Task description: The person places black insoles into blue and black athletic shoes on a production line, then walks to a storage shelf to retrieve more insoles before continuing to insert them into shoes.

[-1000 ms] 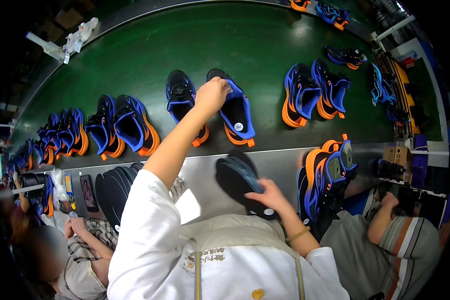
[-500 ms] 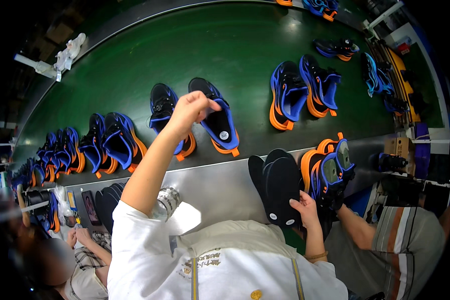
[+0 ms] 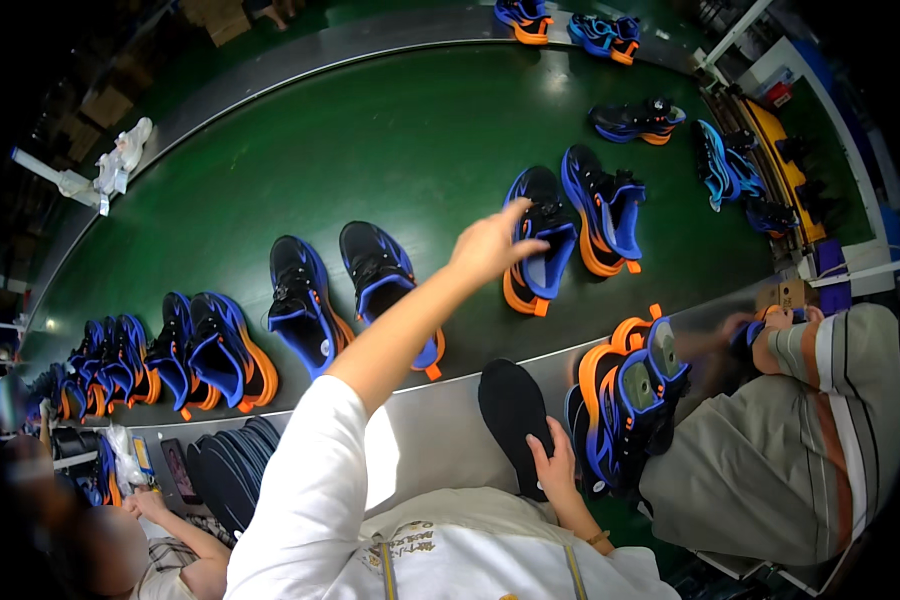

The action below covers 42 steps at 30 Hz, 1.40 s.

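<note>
My left hand [image 3: 492,243] reaches across the belt with thumb and forefinger spread, empty. It hovers over the tongue and collar of a black-and-blue sneaker [image 3: 542,262] with an orange sole. The matching sneaker [image 3: 602,210] stands just right of it. Close to my body, my right hand [image 3: 556,462] grips a black insole [image 3: 511,405] by its heel end, thumb on top. Whether more insoles lie beneath it, I cannot tell. Left of my forearm stands another pair, a sneaker [image 3: 300,300] with a round white label inside and its mate [image 3: 378,275], partly covered by my arm.
More sneakers [image 3: 225,350] line the green belt [image 3: 400,130] at left. Black insoles [image 3: 232,465] are stacked on the metal ledge [image 3: 440,440]. A bundle of sneakers [image 3: 620,400] stands right of my right hand. Co-workers sit on both sides, one's hand [image 3: 150,505] at left.
My left hand has moved right, from the middle pair to the sneaker pair on its right, its fingers now spread. The fanned insoles in my right hand now show as one.
</note>
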Each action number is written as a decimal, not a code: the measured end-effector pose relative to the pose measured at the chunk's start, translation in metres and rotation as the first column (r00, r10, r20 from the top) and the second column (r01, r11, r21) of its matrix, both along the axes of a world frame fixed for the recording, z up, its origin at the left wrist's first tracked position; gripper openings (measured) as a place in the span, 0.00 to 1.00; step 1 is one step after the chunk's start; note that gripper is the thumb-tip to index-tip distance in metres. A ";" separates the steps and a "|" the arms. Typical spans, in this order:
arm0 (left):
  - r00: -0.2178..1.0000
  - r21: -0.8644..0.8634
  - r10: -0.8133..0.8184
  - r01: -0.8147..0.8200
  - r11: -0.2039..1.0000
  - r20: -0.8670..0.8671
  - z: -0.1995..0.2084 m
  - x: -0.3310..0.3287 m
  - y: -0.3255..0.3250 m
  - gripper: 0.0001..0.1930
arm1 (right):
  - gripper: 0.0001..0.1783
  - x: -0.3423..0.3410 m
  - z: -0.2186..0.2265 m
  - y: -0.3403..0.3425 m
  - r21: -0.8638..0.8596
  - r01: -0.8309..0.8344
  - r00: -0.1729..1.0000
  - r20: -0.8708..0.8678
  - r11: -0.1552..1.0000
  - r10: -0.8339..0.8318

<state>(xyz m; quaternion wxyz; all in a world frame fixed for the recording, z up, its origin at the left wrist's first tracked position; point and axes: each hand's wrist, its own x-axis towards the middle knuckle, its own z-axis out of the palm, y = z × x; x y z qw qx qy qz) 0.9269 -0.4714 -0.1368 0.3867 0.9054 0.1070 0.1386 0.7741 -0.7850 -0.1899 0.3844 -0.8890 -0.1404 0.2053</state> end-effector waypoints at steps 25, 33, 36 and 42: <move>0.951 -0.372 0.107 -0.215 0.903 -0.290 -0.013 -0.040 0.070 0.26 | 0.29 0.087 0.107 0.013 -0.298 -0.575 0.746 0.189 0.762 0.638; 0.988 -0.224 0.154 -0.156 0.962 -0.029 -0.029 -0.040 0.061 0.22 | 0.25 0.052 0.087 -0.041 -0.334 -0.598 0.782 -0.044 0.729 0.621; 0.973 -0.117 0.227 -0.221 0.968 0.045 -0.031 -0.030 0.046 0.23 | 0.18 0.103 0.160 -0.015 -0.087 -0.604 0.767 0.206 0.792 0.608; 0.912 -0.304 0.365 -0.408 0.861 -0.188 -0.034 -0.027 0.047 0.24 | 0.04 0.146 0.171 0.085 -0.178 -0.561 0.533 0.669 0.808 0.518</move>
